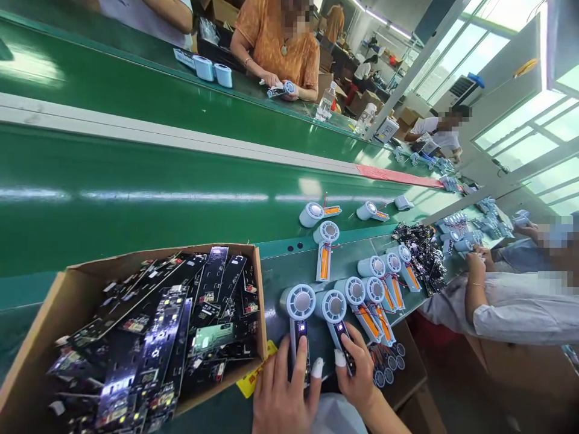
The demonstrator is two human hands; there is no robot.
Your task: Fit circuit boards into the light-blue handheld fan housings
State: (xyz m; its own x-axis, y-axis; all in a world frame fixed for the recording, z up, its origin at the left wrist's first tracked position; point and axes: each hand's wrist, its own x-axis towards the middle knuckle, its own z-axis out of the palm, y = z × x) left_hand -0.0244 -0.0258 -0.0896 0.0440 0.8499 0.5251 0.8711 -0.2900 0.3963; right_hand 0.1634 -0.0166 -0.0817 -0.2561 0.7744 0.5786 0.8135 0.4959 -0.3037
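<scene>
On smooth green tabletop (271, 280), hands (283, 392) touching round-headed, black-panelled fans (333, 307)

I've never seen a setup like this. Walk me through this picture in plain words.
There is no robot here: a camera worn on a person's head looks forward and down at their own hands. The left hand touches one pale blue fan-like unit, the right hand a second unit beside it; each index finger rests near a lit display. Both thumbs have white tips. On the bench to the right lie more units with orange strips, then a heap of dark parts. At left, a cardboard box holds circuit boards. Across the green belt, a co-worker handles a similar unit.
</scene>
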